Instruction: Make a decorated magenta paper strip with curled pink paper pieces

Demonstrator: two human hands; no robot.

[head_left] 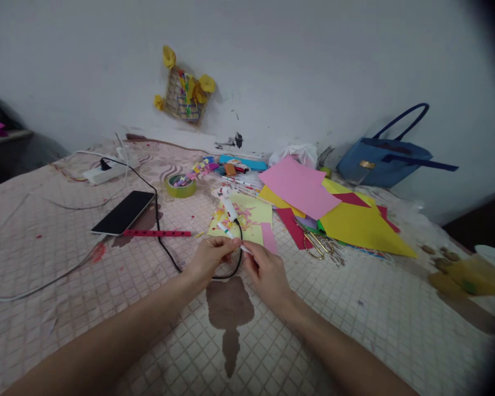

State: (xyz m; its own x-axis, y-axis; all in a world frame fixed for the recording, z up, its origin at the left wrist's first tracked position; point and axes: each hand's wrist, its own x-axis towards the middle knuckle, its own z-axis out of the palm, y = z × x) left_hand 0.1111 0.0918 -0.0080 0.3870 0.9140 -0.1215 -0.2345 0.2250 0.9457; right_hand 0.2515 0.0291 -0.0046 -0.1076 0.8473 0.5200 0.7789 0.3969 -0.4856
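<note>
My left hand (209, 257) and my right hand (271, 276) meet at the middle of the table. Both are closed around a slim white marker (224, 228) with a green band, which slants up to the left. The left fingers pinch its middle, and the right fingers grip its lower end. Just beyond my hands a white glue gun (230, 210) lies on pale yellow paper (253, 208), among small pink and yellow paper scraps (243, 215). Its black cord (240, 263) loops behind my hands.
Gold-handled scissors (318, 245) lie by pink paper (297, 187) and yellow paper (357, 225) on the right. On the left are a phone (126, 212), a red strip (160, 234), a tape roll (180, 187) and a power strip (107, 172). A blue bag (383, 162) stands against the wall.
</note>
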